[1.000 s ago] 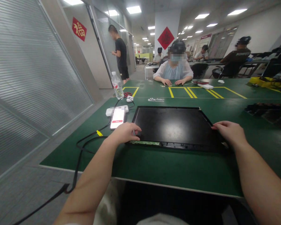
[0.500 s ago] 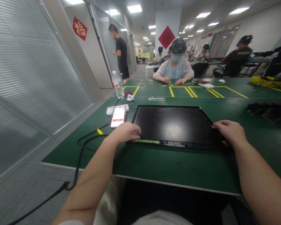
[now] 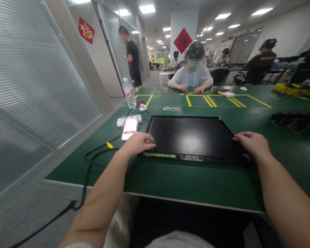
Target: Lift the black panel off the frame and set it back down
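On your desk (image 3: 196, 182), the panel (image 3: 193, 134) lies between your left hand (image 3: 141, 143), at its front left corner, and right hand (image 3: 253, 143), along its right edge. Left of it lies the phone (image 3: 129, 130). The bottle (image 3: 129, 94) stands near the desk's far left corner; the cable (image 3: 87, 175) crosses its front edge, toward the left.

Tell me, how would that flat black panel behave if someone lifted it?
The black panel is probably stiff, its framed edges running straight. Its sheen suggests a face that may be slippery. The exposed green strip along its near edge looks fragile.
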Demonstrator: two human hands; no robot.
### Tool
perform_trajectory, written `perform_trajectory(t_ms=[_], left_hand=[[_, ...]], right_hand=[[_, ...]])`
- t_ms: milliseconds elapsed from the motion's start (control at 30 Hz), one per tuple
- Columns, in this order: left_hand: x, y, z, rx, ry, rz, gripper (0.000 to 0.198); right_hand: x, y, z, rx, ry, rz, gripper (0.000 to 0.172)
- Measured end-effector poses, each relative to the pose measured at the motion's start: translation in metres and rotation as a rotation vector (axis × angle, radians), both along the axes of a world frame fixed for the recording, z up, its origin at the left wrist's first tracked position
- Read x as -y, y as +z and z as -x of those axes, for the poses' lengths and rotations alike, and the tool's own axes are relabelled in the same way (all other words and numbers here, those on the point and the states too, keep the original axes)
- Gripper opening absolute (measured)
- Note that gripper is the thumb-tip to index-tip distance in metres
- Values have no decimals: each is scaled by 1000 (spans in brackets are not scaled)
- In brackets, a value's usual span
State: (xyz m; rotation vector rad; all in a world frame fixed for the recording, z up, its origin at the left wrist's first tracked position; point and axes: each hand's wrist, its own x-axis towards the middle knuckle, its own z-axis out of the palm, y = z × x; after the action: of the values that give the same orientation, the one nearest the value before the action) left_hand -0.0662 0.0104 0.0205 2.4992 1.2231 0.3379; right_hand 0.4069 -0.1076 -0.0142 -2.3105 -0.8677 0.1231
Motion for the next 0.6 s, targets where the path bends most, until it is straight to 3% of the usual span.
perform_trajectory(t_ms=[133, 233, 367, 600], left_hand=[[-1, 0, -1, 46, 278, -133, 31], [-4, -3, -4, -13, 413, -75, 34], [-7, -10, -8, -62, 446, 24, 31], [-9, -15, -11, -170, 395, 3, 31]], right_hand=[[0, -1, -1, -7, 8, -13, 20], [0, -1, -1, -20, -3, -17, 19], [0, 0, 1, -58, -12, -21, 18], [-1, 3, 4, -69, -23, -2, 16]])
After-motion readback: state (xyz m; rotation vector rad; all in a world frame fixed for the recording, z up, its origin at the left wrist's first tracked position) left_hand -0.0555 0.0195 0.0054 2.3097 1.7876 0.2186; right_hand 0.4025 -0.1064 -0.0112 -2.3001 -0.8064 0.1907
